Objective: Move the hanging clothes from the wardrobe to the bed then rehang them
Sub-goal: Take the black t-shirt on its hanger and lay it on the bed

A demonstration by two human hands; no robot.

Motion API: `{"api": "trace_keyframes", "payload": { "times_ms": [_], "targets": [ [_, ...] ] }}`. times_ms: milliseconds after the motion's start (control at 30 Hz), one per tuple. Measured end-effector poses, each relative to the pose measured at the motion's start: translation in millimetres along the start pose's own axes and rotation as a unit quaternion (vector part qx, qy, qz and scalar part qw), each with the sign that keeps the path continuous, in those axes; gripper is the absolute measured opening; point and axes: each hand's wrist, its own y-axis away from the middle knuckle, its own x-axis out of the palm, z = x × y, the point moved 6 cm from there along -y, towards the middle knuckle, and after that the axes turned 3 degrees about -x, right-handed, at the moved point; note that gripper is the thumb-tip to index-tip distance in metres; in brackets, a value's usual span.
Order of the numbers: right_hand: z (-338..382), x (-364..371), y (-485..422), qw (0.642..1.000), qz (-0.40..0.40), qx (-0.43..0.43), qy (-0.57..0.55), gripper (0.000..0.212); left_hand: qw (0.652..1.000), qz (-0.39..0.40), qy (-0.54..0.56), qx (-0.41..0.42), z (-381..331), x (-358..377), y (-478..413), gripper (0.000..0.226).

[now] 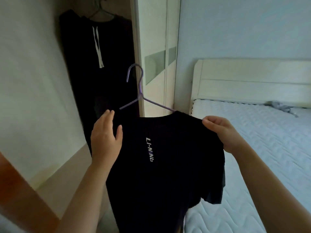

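Hoodie (pixel 94 47) hangs in the wardrobe (pixel 137 39), left. Before it the left hand (pixel 106 133), fingers spread, steadies the black T-shirt (pixel 159 179) at one shoulder while the purple hanger (pixel 140 91) sits half inside the collar, likely being fitted for rehanging. The right hand (pixel 222 132) pinches the other shoulder, beside the bed (pixel 252 140).

The left hand (pixel 106 133) is raised ahead with its back to the camera, fingers straight and close together, thumb spread and lying against the shirt (pixel 159 165). The right hand (pixel 223 132), level with it, pinches the shirt's shoulder between curled fingers and thumb.
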Motion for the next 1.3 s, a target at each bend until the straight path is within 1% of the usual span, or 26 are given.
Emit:
{"api": "trace_keyframes", "payload": {
  "times_ms": [67, 167, 233, 333, 433, 467, 533, 600, 733, 800, 867, 967, 1067, 1233, 1300],
  "targets": [
    [-1.6, -26.0, 23.1, 1.000, -0.002, 0.010, -0.004, 0.024, 0.999, 0.033, -0.008, 0.003, -12.6, 17.8, -0.9, 0.049],
    [-2.3, -69.3, 61.5, 1.000, -0.019, 0.021, -0.002, 0.044, 0.997, 0.071, -0.002, 0.006, -33.5, 44.2, 4.8, 0.039],
    [-1.6, -100.9, 91.5, 0.998, -0.047, 0.030, -0.002, 0.048, 0.995, 0.102, 0.022, -0.007, -52.9, 60.0, 14.6, 0.030],
    [0.6, -139.8, 142.4, 0.994, -0.096, 0.055, 0.016, 0.042, 0.989, 0.135, 0.055, -0.005, -93.7, 79.0, 37.8, 0.020],
    [1.6, -171.3, 195.7, 0.981, -0.155, 0.085, 0.077, 0.023, 0.980, 0.163, 0.111, -0.001, -137.6, 88.5, 66.3, 0.017],
    [1.1, -182.3, 213.6, 0.973, -0.182, 0.091, 0.113, 0.024, 0.977, 0.171, 0.128, 0.003, -150.6, 90.1, 76.9, 0.017],
    [0.0, -201.2, 252.6, 0.944, -0.234, 0.108, 0.204, 0.026, 0.970, 0.185, 0.154, 0.018, -175.3, 92.1, 99.6, 0.015],
    [-3.9, -213.0, 295.8, 0.905, -0.283, 0.136, 0.286, 0.025, 0.961, 0.205, 0.179, 0.043, -198.9, 93.3, 121.9, 0.014],
    [-19.4, -205.3, 393.2, 0.818, -0.381, 0.206, 0.379, 0.030, 0.928, 0.278, 0.219, 0.117, -242.5, 94.7, 165.4, 0.012],
    [-28.0, -190.8, 441.6, 0.781, -0.430, 0.235, 0.387, 0.022, 0.907, 0.312, 0.232, 0.163, -261.3, 93.3, 189.8, 0.011],
    [-36.4, -177.6, 488.1, 0.746, -0.460, 0.279, 0.393, 0.012, 0.885, 0.355, 0.242, 0.178, -275.8, 93.3, 218.1, 0.012],
    [-39.9, -156.5, 555.7, 0.713, -0.486, 0.324, 0.387, 0.013, 0.844, 0.436, 0.261, 0.171, -295.3, 94.8, 268.4, 0.014],
    [-35.9, -144.1, 625.4, 0.672, -0.530, 0.358, 0.374, 0.015, 0.795, 0.510, 0.284, 0.164, -323.0, 93.5, 322.4, 0.013],
    [-24.1, -137.9, 734.1, 0.604, -0.609, 0.389, 0.336, 0.008, 0.731, 0.576, 0.298, 0.213, -391.7, 82.9, 403.6, 0.011],
    [-20.0, -139.1, 777.7, 0.577, -0.632, 0.403, 0.325, 0.008, 0.703, 0.599, 0.306, 0.233, -425.7, 75.7, 437.4, 0.010]
  ]
}}
